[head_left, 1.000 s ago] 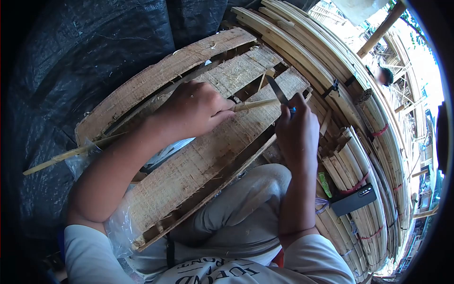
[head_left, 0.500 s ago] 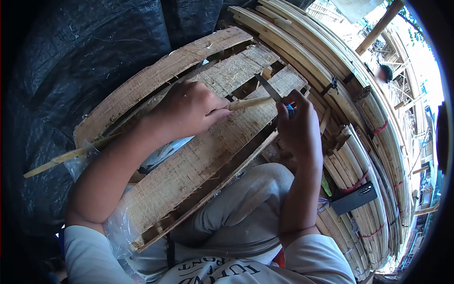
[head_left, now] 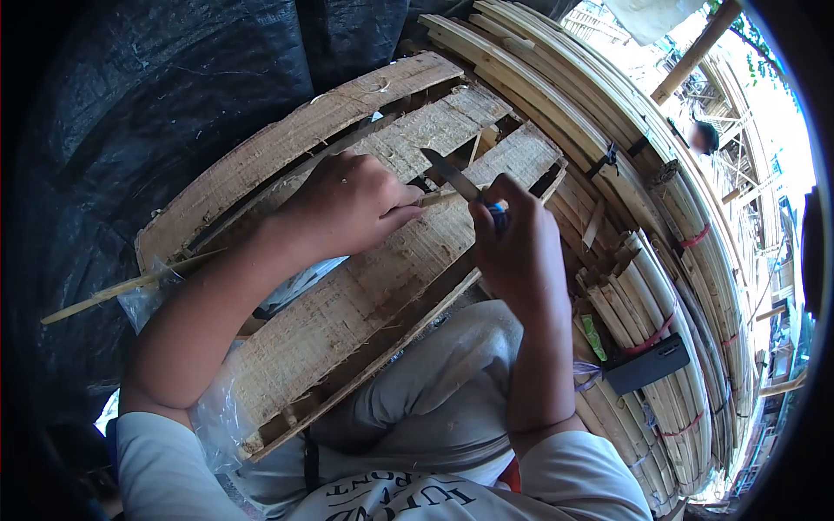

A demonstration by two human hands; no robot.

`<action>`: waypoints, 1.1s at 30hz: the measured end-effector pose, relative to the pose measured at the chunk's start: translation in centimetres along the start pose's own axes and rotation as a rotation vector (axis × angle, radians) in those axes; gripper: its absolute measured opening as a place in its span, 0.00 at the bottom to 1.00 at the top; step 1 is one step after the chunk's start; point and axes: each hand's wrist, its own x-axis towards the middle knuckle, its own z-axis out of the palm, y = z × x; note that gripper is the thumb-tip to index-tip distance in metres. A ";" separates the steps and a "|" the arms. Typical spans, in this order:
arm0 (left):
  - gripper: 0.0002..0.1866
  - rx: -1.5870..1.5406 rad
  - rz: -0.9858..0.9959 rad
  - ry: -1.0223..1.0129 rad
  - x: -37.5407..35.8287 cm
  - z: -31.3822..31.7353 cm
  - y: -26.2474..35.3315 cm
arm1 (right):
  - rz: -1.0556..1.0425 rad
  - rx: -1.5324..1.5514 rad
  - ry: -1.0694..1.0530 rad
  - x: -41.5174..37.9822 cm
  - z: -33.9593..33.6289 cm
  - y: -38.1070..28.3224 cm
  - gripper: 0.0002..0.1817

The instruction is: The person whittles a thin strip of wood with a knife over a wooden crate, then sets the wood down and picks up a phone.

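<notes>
My left hand (head_left: 360, 201) is closed round a thin wooden stick (head_left: 441, 196) above the slatted wooden pallet (head_left: 326, 313). A short length of the stick shows to the right of that fist. Under my left forearm, a long thin strip (head_left: 104, 295) sticks out to the left; whether it is the same stick is hidden. My right hand (head_left: 519, 230) grips a knife (head_left: 453, 176) with a blue handle, its fingers wrapped round it. The blade points up and left, lying at or just over the stick near my left hand.
Bundles of long wooden strips (head_left: 556, 82) are stacked to the right, with shorter tied pieces (head_left: 638, 291) below. A dark phone (head_left: 647, 365) lies on them. Black sheeting (head_left: 174, 113) hangs at the left. Clear plastic (head_left: 217, 425) touches the pallet's near end. Another person (head_left: 705, 136) is far right.
My right hand has moved left with the knife, bringing the blade nearer my left hand along the stick. My left hand has stayed almost in place.
</notes>
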 end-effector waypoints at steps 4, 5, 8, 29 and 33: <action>0.11 -0.016 0.001 0.010 -0.2 0.3 -0.3 | 0.160 -0.172 0.162 1.9 -0.7 2.5 0.07; 0.11 0.002 0.016 0.011 -0.2 0.2 -0.2 | 0.176 -0.179 0.167 1.8 -0.8 2.5 0.07; 0.10 0.029 0.026 0.009 -0.2 0.3 -0.2 | 0.075 -0.095 0.130 1.1 -0.6 1.4 0.08; 0.11 0.068 0.085 0.069 -0.4 1.1 -0.1 | 0.146 0.037 0.084 2.2 -1.2 3.8 0.09; 0.14 0.055 0.038 0.003 -0.3 0.6 0.2 | 0.259 0.004 0.135 3.2 -2.1 4.9 0.09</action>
